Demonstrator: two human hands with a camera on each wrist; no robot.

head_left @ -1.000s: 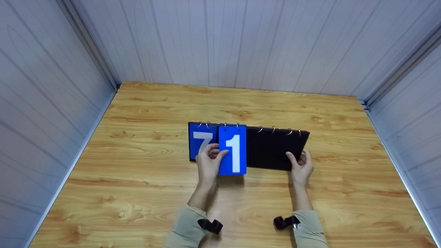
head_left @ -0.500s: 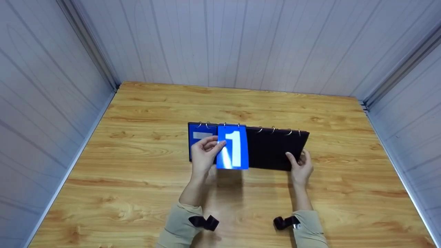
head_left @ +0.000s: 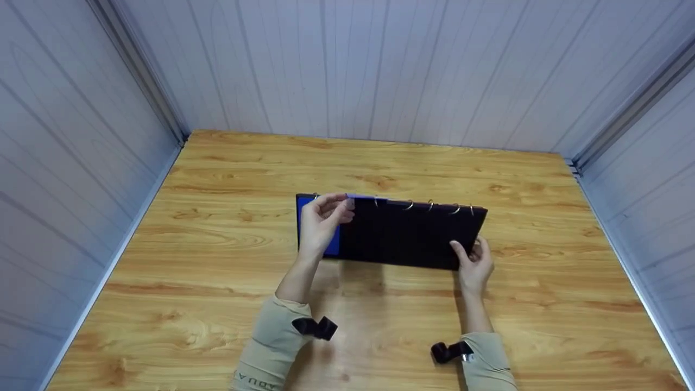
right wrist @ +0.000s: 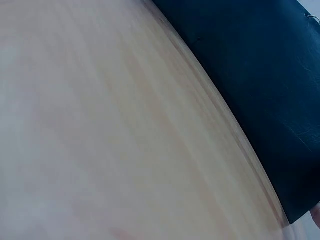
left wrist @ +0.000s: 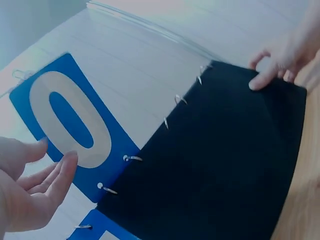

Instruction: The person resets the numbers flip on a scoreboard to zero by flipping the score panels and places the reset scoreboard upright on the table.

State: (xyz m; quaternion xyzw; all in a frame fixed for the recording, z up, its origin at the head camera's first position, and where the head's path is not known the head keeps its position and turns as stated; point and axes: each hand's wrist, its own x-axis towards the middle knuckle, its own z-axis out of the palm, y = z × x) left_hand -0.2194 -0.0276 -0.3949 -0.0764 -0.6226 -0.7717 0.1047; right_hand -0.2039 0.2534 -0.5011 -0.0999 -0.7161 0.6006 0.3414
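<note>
A black flip scoreboard (head_left: 402, 233) stands tilted on the table, metal rings along its top edge. My right hand (head_left: 476, 266) grips its right end, thumb on the front face. My left hand (head_left: 321, 222) is at the top edge, left of the middle. There a blue card with a white 0 (left wrist: 102, 125) is swung up over its rings; the head view shows it nearly edge-on. In the left wrist view, the left thumb and fingertips lie apart against this card's face. Another blue card (head_left: 332, 247) hangs at the far left, partly hidden behind the left hand.
Wood-grain table (head_left: 217, 304) surrounds the scoreboard. Pale panel walls (head_left: 353, 70) close off the back and both sides. A black wrist camera (head_left: 317, 328) sits on the left sleeve, another (head_left: 450, 351) on the right.
The left hand has moved up and slightly left, swinging the blue card with a 1 up over the rings. Black board now shows where it hung. The right hand keeps its grip.
</note>
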